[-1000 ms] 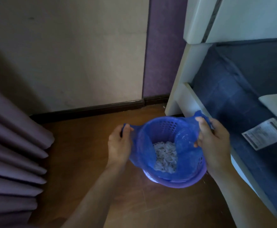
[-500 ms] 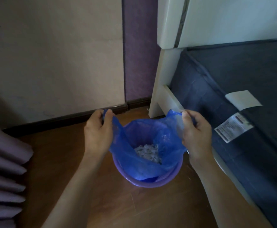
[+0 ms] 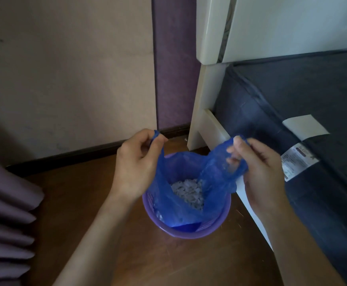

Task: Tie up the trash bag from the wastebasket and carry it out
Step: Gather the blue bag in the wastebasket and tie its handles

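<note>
Head view, looking down into a room corner. A purple plastic wastebasket (image 3: 189, 232) with a perforated wall stands on the brown wood floor (image 3: 110, 203), just beside the white bed frame (image 3: 207, 124). The blue trash bag (image 3: 189, 193) sits inside the basket, mouth open, its upper edges pulled up above the rim on two sides. Pale crumpled scraps (image 3: 187, 190) lie at the bottom of the bag.

Left hand (image 3: 136, 164): closed in a pinch on the bag's left handle, a small tip of blue plastic poking out above thumb and forefinger. The handle runs taut from the hand down into the basket.

Right hand (image 3: 259, 168): fingers curled around the bag's right handle, the thin blue film bunched and draped over them; fingertips show faintly through the plastic. This side of the bag hangs looser, folded over toward the bed frame.

Both hands are held above the basket, well apart from each other, one at each side of the bag's mouth. Handles not crossed or knotted.

Surroundings: dark blue mattress (image 3: 304, 104) at right, with a white printed label (image 3: 294, 162) on its side and a plain white tag (image 3: 305, 126) above that. Purple pleated curtain (image 3: 5, 223) at left edge. Beige wall (image 3: 65, 69) with dark baseboard behind; purple wall strip (image 3: 174, 69) next to the headboard.
</note>
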`<state>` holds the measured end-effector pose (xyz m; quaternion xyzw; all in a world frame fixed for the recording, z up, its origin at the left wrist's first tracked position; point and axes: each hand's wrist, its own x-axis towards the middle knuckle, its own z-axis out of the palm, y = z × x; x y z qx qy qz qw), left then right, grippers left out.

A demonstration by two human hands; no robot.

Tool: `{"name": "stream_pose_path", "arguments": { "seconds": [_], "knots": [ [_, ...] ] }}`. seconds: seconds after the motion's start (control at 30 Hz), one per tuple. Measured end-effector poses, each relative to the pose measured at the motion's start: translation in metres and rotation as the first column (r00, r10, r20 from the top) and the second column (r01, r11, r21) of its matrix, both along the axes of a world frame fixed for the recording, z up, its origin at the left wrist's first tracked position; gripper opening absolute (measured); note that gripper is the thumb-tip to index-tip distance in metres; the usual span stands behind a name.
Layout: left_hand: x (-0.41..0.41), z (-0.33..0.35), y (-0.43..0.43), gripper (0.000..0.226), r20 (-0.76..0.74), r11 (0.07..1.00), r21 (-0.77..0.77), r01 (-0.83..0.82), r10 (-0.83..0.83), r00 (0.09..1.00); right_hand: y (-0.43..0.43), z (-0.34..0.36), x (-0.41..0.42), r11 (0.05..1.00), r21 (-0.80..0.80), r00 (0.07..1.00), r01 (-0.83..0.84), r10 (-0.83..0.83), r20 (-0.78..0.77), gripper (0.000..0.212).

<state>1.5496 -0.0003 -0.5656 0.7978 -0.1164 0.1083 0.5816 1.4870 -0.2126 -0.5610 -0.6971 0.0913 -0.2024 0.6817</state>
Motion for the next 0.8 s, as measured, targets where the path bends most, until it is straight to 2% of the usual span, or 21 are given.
{"name": "stream_pose_path", "arguments": {
  "seconds": [0.07, 0.17, 0.2, 0.27, 0.37, 0.43, 0.47, 0.5, 0.53, 0.57, 0.6, 0.63, 0.67, 0.7, 0.73, 0.77, 0.8],
  "knots": [
    [-0.002, 0.0, 0.0, 0.021, -0.002, 1.0, -0.022, 0.008, -0.008, 1.0, 0.002, -0.002, 0.001, 0.995, -0.103, 0.998, -0.004, 0.011, 0.062, 0.011],
    [-0.004, -0.006, 0.002, 0.018, 0.005, 0.999, -0.02, 0.034, -0.033, 0.999, 0.001, -0.01, 0.008, 0.945, -0.319, 0.99, 0.073, -0.029, 0.14, 0.018],
    [-0.004, -0.008, 0.003, 0.017, 0.019, 0.999, -0.005, 0.042, -0.042, 0.999, 0.002, -0.01, 0.01, 0.947, -0.321, 0.989, 0.024, 0.025, 0.148, 0.024],
    [-0.005, -0.009, 0.001, 0.016, 0.052, 0.998, 0.012, 0.057, -0.057, 0.997, 0.007, -0.012, 0.013, 0.949, -0.237, 0.97, -0.21, 0.232, 0.069, 0.047],
    [-0.007, -0.005, -0.003, 0.017, 0.074, 0.995, -0.067, 0.071, -0.066, 0.995, 0.017, -0.016, 0.017, 0.847, -0.259, 0.881, -0.465, 0.472, -0.04, 0.089],
    [-0.01, -0.003, -0.006, 0.015, 0.086, 0.987, -0.099, 0.125, -0.116, 0.989, 0.026, -0.021, 0.019, 0.795, -0.251, 0.834, -0.552, 0.533, -0.144, 0.097],
    [-0.013, -0.002, -0.008, 0.014, 0.089, 0.982, -0.104, 0.161, -0.152, 0.984, 0.046, -0.022, 0.021, 0.763, -0.257, 0.804, -0.594, 0.557, -0.206, 0.091],
    [-0.015, -0.001, -0.01, 0.014, 0.089, 0.975, -0.105, 0.194, -0.185, 0.979, 0.059, -0.028, 0.022, 0.745, -0.331, 0.815, -0.579, 0.517, -0.263, 0.076],
    [-0.017, 0.0, -0.011, 0.014, 0.085, 0.969, -0.107, 0.223, -0.214, 0.973, 0.075, -0.035, 0.025, 0.686, -0.538, 0.872, -0.49, 0.39, -0.297, 0.054],
    [-0.018, 0.0, -0.011, 0.015, 0.085, 0.964, -0.108, 0.244, -0.236, 0.968, 0.085, -0.036, 0.027, 0.601, -0.739, 0.953, -0.303, 0.18, -0.244, 0.032],
    [-0.017, -0.001, -0.009, 0.016, 0.093, 0.96, -0.111, 0.256, -0.246, 0.965, 0.088, -0.036, 0.026, 0.571, -0.802, 0.981, -0.177, 0.041, -0.188, 0.016],
    [-0.015, -0.004, -0.006, 0.016, 0.109, 0.956, -0.129, 0.264, -0.251, 0.962, 0.082, -0.041, 0.029, 0.626, -0.754, 0.98, -0.199, 0.102, -0.173, 0.008],
    [-0.012, -0.008, -0.002, 0.014, 0.126, 0.951, -0.158, 0.266, -0.248, 0.961, 0.073, -0.043, 0.031, 0.745, -0.596, 0.954, -0.299, 0.253, -0.161, 0.01],
    [-0.009, -0.014, 0.003, 0.014, 0.126, 0.947, -0.18, 0.267, -0.247, 0.961, 0.063, -0.039, 0.028, 0.803, -0.452, 0.921, -0.388, 0.35, -0.17, 0.015],
    [-0.006, -0.022, 0.008, 0.029, 0.094, 0.949, -0.177, 0.263, -0.25, 0.964, 0.056, -0.036, 0.027, 0.83, -0.383, 0.914, -0.406, 0.375, -0.155, 0.019],
    [-0.004, -0.031, 0.012, 0.05, 0.034, 0.945, -0.146, 0.292, -0.29, 0.956, 0.044, -0.033, 0.025, 0.835, -0.385, 0.919, -0.394, 0.366, -0.146, 0.019],
    [-0.003, -0.039, 0.013, 0.07, -0.054, 0.923, -0.111, 0.368, -0.375, 0.925, 0.05, -0.029, 0.026, 0.844, -0.357, 0.916, -0.399, 0.383, -0.118, 0.02]
  ]
}}
